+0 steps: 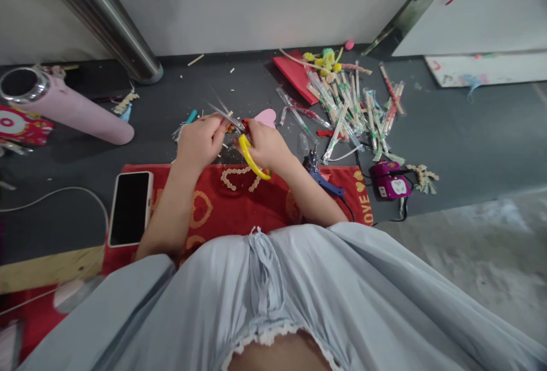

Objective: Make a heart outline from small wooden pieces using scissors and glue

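My right hand [268,146] grips yellow-handled scissors [252,160], whose blades point left toward my left hand [199,140]. My left hand pinches a small thin piece at the scissor tips; what it is stays too small to tell. A pink heart-shaped cutout [265,116] lies just behind my right hand. Both hands hover over a red cloth [239,206] with heart prints, on which a small heart shape made of pale beads [239,177] rests.
A phone [130,208] lies on the cloth's left edge. Several wrapped sticks [350,109] are piled at the right by a red sheet [294,74], a glue gun [322,180] and a purple device [390,180]. A pink bottle [64,106] lies at the left.
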Demonstrator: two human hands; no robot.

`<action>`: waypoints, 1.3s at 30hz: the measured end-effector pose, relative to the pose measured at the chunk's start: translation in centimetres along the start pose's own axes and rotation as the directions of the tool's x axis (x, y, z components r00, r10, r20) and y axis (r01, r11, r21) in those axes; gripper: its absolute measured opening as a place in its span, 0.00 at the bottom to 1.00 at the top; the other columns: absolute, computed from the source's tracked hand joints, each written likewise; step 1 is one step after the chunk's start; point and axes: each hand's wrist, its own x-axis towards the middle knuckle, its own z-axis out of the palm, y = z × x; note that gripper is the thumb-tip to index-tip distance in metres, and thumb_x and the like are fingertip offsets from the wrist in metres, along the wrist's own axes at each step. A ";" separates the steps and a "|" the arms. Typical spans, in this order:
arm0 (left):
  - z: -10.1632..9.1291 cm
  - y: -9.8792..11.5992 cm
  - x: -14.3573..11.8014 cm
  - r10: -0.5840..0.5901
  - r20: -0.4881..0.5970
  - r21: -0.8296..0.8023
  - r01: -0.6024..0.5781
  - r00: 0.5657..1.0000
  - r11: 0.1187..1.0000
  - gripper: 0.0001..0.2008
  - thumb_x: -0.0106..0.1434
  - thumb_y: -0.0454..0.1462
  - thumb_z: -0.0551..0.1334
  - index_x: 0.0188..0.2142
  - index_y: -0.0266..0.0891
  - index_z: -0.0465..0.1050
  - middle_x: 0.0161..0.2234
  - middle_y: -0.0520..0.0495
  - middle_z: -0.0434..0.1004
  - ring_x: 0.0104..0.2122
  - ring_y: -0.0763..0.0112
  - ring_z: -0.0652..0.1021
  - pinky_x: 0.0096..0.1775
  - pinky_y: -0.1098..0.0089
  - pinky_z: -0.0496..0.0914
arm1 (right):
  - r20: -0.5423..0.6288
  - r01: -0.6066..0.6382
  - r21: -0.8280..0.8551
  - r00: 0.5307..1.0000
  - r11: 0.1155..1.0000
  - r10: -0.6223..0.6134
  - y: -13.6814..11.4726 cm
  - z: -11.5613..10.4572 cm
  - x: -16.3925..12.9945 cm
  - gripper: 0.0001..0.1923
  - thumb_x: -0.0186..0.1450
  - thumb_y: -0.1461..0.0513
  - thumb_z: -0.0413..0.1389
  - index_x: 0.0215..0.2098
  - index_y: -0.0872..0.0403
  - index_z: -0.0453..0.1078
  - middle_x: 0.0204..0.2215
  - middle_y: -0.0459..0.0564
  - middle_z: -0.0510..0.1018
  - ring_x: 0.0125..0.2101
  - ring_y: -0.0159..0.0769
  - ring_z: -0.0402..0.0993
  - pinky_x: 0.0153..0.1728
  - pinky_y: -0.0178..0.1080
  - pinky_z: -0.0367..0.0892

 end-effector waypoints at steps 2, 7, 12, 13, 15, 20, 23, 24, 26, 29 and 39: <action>0.0 0.0 0.1 0.005 0.005 0.003 -0.005 1.000 1.000 0.16 0.72 0.44 0.49 0.37 0.42 0.72 0.31 0.45 0.78 0.34 0.65 0.79 0.38 0.68 0.69 | 0.012 0.011 -0.004 1.000 1.000 -0.011 0.2 0.0 0.1 0.30 0.72 0.42 0.42 0.47 0.60 0.66 0.45 0.64 0.79 0.43 0.48 0.76 0.40 0.42 0.64; 0.4 -0.5 0.2 0.012 0.017 -0.016 -0.011 1.000 1.000 0.17 0.72 0.45 0.48 0.39 0.42 0.73 0.32 0.45 0.79 0.33 0.64 0.79 0.38 0.68 0.69 | 0.023 0.047 0.035 0.999 0.998 -0.048 0.5 0.1 0.1 0.32 0.72 0.40 0.40 0.45 0.59 0.66 0.44 0.63 0.79 0.41 0.45 0.76 0.39 0.41 0.63; 1.1 -1.0 0.4 -0.033 0.090 -0.042 0.036 0.995 0.998 0.18 0.71 0.45 0.48 0.43 0.41 0.74 0.35 0.44 0.81 0.36 0.63 0.80 0.39 0.68 0.70 | 0.027 0.034 0.119 0.999 0.992 -0.037 0.3 -0.1 0.2 0.32 0.72 0.39 0.40 0.43 0.57 0.68 0.39 0.58 0.81 0.37 0.42 0.77 0.36 0.38 0.61; 1.1 -1.0 0.5 -0.056 0.113 -0.049 0.062 0.992 0.997 0.19 0.71 0.45 0.47 0.43 0.41 0.74 0.36 0.44 0.81 0.37 0.63 0.80 0.40 0.67 0.71 | 0.036 0.019 0.127 0.999 0.992 -0.024 0.3 -0.2 0.2 0.32 0.71 0.39 0.40 0.42 0.57 0.68 0.39 0.59 0.81 0.37 0.42 0.77 0.36 0.38 0.61; 1.0 -0.9 0.7 -0.110 0.162 -0.071 0.123 0.981 0.990 0.20 0.71 0.43 0.46 0.45 0.40 0.75 0.40 0.43 0.82 0.40 0.64 0.80 0.45 0.66 0.71 | 0.065 -0.022 0.144 0.998 0.989 0.013 0.4 -0.4 0.2 0.33 0.71 0.38 0.41 0.42 0.57 0.69 0.39 0.59 0.81 0.38 0.42 0.77 0.36 0.37 0.61; 0.6 -0.2 1.1 -0.238 0.318 0.014 0.246 0.918 0.969 0.21 0.71 0.38 0.45 0.49 0.37 0.75 0.47 0.40 0.81 0.47 0.60 0.80 0.53 0.60 0.71 | 0.110 -0.120 0.203 0.989 0.972 0.099 1.2 -0.6 0.4 0.34 0.69 0.37 0.40 0.41 0.56 0.69 0.41 0.60 0.81 0.40 0.42 0.78 0.38 0.37 0.62; 0.5 0.0 1.2 -0.300 0.403 0.120 0.275 0.865 0.954 0.22 0.69 0.35 0.45 0.54 0.34 0.72 0.47 0.35 0.81 0.48 0.55 0.80 0.52 0.57 0.71 | 0.125 -0.169 0.198 0.981 0.966 0.146 1.7 -0.5 0.5 0.36 0.69 0.35 0.39 0.42 0.56 0.70 0.42 0.61 0.82 0.42 0.45 0.79 0.40 0.38 0.64; 0.6 0.1 1.2 -0.328 0.415 0.159 0.287 0.849 0.945 0.23 0.69 0.34 0.46 0.57 0.33 0.70 0.47 0.34 0.81 0.48 0.53 0.80 0.52 0.56 0.71 | 0.121 -0.179 0.186 0.980 0.966 0.159 1.8 -0.5 0.5 0.36 0.68 0.35 0.39 0.43 0.56 0.70 0.43 0.62 0.82 0.43 0.46 0.79 0.40 0.39 0.65; 0.6 0.1 1.1 -0.384 0.408 0.238 0.309 0.828 0.921 0.23 0.69 0.35 0.47 0.60 0.32 0.67 0.47 0.32 0.81 0.48 0.50 0.80 0.52 0.53 0.71 | 0.107 -0.197 0.149 0.978 0.969 0.182 2.0 -0.7 0.4 0.38 0.68 0.35 0.38 0.45 0.58 0.70 0.44 0.65 0.81 0.45 0.49 0.79 0.42 0.40 0.66; 0.7 0.0 1.0 -0.417 0.402 0.329 0.296 0.815 0.897 0.22 0.71 0.39 0.47 0.54 0.33 0.73 0.46 0.30 0.81 0.48 0.45 0.80 0.51 0.49 0.71 | 0.126 -0.221 0.056 0.969 0.974 0.213 2.0 -1.2 0.2 0.42 0.68 0.35 0.39 0.47 0.63 0.70 0.45 0.70 0.81 0.47 0.55 0.79 0.43 0.42 0.68; 0.7 -0.2 0.9 -0.310 0.441 0.296 0.189 0.842 0.936 0.23 0.70 0.36 0.46 0.53 0.33 0.76 0.54 0.32 0.78 0.53 0.47 0.78 0.54 0.51 0.71 | 0.219 -0.200 -0.071 0.953 0.977 0.211 1.7 -2.0 -0.2 0.45 0.67 0.34 0.39 0.47 0.66 0.72 0.45 0.73 0.80 0.47 0.60 0.79 0.43 0.46 0.69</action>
